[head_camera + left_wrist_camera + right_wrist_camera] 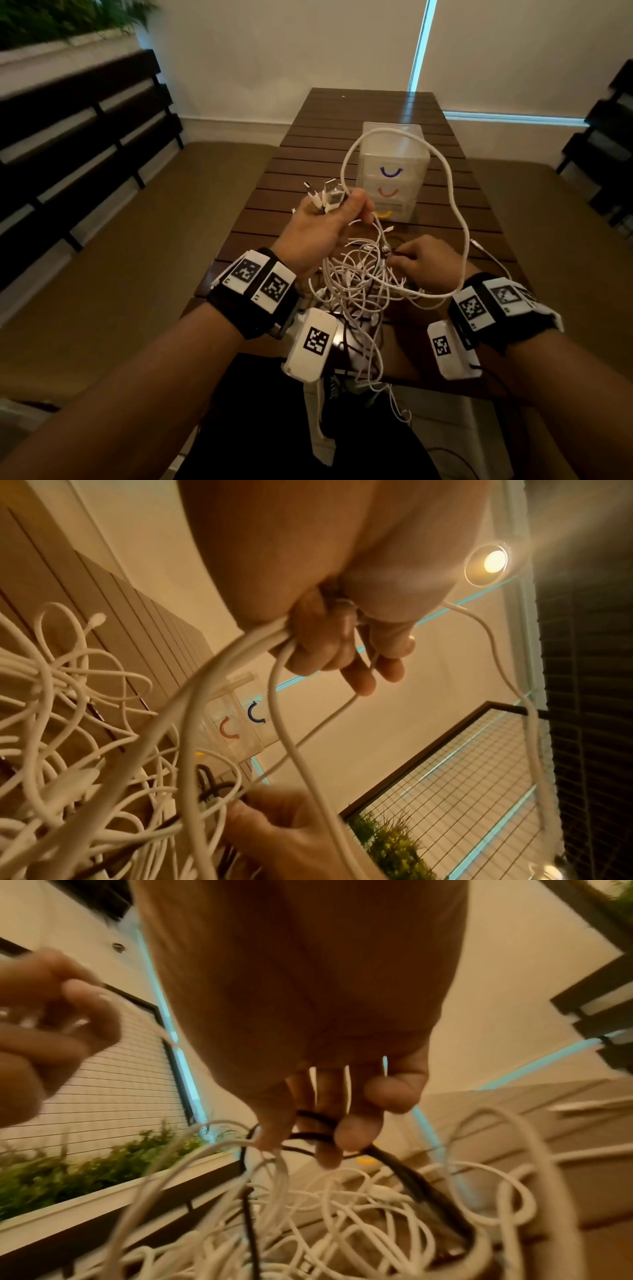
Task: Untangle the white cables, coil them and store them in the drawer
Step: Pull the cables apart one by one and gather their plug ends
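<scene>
A tangle of white cables (pixel 359 284) hangs over the near edge of the wooden slat table (pixel 342 113). My left hand (pixel 325 222) is raised above it and grips a bunch of cable ends, with their USB plugs (pixel 329 195) sticking up out of the fist. From that fist a thick white cable (pixel 455 209) loops high in front of the drawer unit (pixel 394 161). My right hand (pixel 423 263) is low at the right of the tangle. In the right wrist view its fingers (pixel 356 1134) pinch a black cable (pixel 308 1135) threaded through the white ones (pixel 342 1218).
The translucent drawer unit has three shut drawers with purple, orange and yellow handles and stands mid-table. A dark slatted bench (pixel 85 113) runs along the left, another (pixel 609 137) at the right. A planter (pixel 51 20) sits far left. A white cable end (pixel 486 257) trails right.
</scene>
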Demonstrator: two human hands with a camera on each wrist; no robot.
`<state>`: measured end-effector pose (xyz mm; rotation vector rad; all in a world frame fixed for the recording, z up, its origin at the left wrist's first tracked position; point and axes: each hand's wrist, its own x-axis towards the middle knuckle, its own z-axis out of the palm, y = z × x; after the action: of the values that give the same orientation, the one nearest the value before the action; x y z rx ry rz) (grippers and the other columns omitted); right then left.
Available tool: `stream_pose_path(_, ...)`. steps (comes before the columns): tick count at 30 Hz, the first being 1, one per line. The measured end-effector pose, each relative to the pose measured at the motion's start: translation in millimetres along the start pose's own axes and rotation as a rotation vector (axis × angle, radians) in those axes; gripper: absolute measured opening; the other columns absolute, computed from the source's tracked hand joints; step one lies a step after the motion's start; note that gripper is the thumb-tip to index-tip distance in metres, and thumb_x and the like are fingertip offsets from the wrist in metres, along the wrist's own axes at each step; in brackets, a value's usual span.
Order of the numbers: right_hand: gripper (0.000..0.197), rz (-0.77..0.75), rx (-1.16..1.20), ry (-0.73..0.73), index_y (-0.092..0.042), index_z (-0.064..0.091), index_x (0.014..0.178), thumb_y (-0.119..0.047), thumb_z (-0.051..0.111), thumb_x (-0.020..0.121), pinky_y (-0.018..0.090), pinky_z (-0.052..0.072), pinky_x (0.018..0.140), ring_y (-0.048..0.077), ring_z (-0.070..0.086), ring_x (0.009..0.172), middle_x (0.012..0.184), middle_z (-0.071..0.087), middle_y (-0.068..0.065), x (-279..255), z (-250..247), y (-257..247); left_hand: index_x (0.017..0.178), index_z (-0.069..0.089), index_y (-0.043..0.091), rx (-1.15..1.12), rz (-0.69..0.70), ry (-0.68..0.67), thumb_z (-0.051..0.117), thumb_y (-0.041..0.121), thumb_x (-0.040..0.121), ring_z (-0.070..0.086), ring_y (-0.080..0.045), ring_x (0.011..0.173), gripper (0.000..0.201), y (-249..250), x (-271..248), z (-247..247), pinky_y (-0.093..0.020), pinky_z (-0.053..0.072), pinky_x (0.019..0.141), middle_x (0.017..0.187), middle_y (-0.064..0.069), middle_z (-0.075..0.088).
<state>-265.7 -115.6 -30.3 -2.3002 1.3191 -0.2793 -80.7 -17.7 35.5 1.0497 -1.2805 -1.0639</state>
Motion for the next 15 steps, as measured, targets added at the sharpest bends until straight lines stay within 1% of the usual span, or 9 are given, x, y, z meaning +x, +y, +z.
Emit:
stream_pose_path(2,0.021,-0.077,0.067,0.144,-0.027,0.072,0.107,-0.033,0.066,0.088,0.027,0.048,0.074,0.011,0.065,0.084,0.092,0.072,-0.005,-2,-2,-10,0.086,0.058,0.004,0.006,0.008,-0.019,0.040,0.012,0.102,0.037,0.001,0.039,0.026,5,-1,2,-0.010,0.033,0.038,0.061,0.009,0.058)
stream_pose_path(4,0.015,-0.157,0.170,0.233,-0.023,0.075,0.101,-0.025,0.068,0.088,0.028,0.050,0.074,0.010,0.064,0.079,0.086,0.071,-0.004,-4,-8,-23,0.097,0.057,-0.002,-0.030,0.005,-0.013,0.038,0.007,0.102,0.045,0.003,0.037,0.022,9,-3,6,-0.007,0.037,0.040,0.068,0.000,0.056)
stream_pose_path(6,0.010,-0.163,0.185,0.210,-0.018,0.076,0.090,-0.019,0.066,0.090,0.028,0.051,0.070,0.006,0.063,0.071,0.078,0.070,-0.004,-9,-15,-33,0.112,0.055,-0.008,-0.114,-0.023,-0.003,0.039,0.004,0.101,0.050,0.004,0.038,0.023,8,-3,6,-0.006,0.038,0.040,0.078,-0.009,0.054)
stream_pose_path(7,0.012,-0.137,0.223,0.194,-0.016,0.076,0.088,-0.017,0.065,0.091,0.025,0.050,0.064,0.003,0.061,0.063,0.073,0.069,-0.003,-13,-19,-36,0.119,0.053,-0.008,-0.133,-0.037,-0.001,0.042,0.002,0.099,0.051,0.005,0.039,0.025,6,-2,5,-0.006,0.038,0.041,0.078,-0.008,0.055)
stream_pose_path(9,0.015,-0.108,0.370,0.183,-0.012,0.074,0.085,-0.013,0.061,0.093,0.017,0.046,0.054,0.000,0.058,0.054,0.071,0.068,0.002,-19,-26,-43,0.126,0.054,0.001,-0.038,-0.071,-0.023,0.052,-0.003,0.093,0.051,0.005,0.046,0.034,-6,1,3,-0.008,0.040,0.046,0.071,0.001,0.057)
stream_pose_path(11,0.016,-0.164,0.457,0.192,-0.011,0.073,0.087,-0.010,0.059,0.094,0.015,0.049,0.058,0.002,0.062,0.060,0.073,0.069,0.001,-24,-33,-54,0.116,0.062,0.008,0.114,-0.109,-0.098,0.060,-0.004,0.088,0.053,0.003,0.052,0.031,-20,1,4,-0.011,0.042,0.052,0.068,0.008,0.059)
stream_pose_path(13,0.015,-0.228,0.521,0.178,-0.010,0.072,0.087,-0.009,0.058,0.094,0.025,0.055,0.064,0.010,0.064,0.064,0.073,0.069,0.006,-28,-39,-67,0.093,0.067,0.012,0.196,-0.149,-0.104,0.064,0.001,0.087,0.054,0.003,0.053,0.014,-30,1,9,-0.014,0.042,0.055,0.063,0.011,0.062)
stream_pose_path(14,0.015,-0.249,0.561,0.181,-0.010,0.070,0.085,-0.008,0.058,0.094,0.028,0.055,0.062,0.012,0.063,0.062,0.073,0.068,0.010,-30,-41,-72,0.084,0.067,0.016,0.232,-0.150,-0.082,0.066,0.006,0.087,0.055,0.002,0.053,0.011,-36,3,11,-0.016,0.042,0.056,0.061,0.012,0.062)
stream_pose_path(15,0.016,-0.271,0.618,0.199,-0.009,0.069,0.084,-0.007,0.057,0.095,0.026,0.053,0.058,0.012,0.062,0.060,0.071,0.066,0.012,-32,-43,-77,0.078,0.068,0.021,0.280,-0.143,-0.060,0.067,0.013,0.088,0.057,-0.001,0.056,0.013,-40,5,12,-0.020,0.044,0.057,0.061,0.011,0.064)
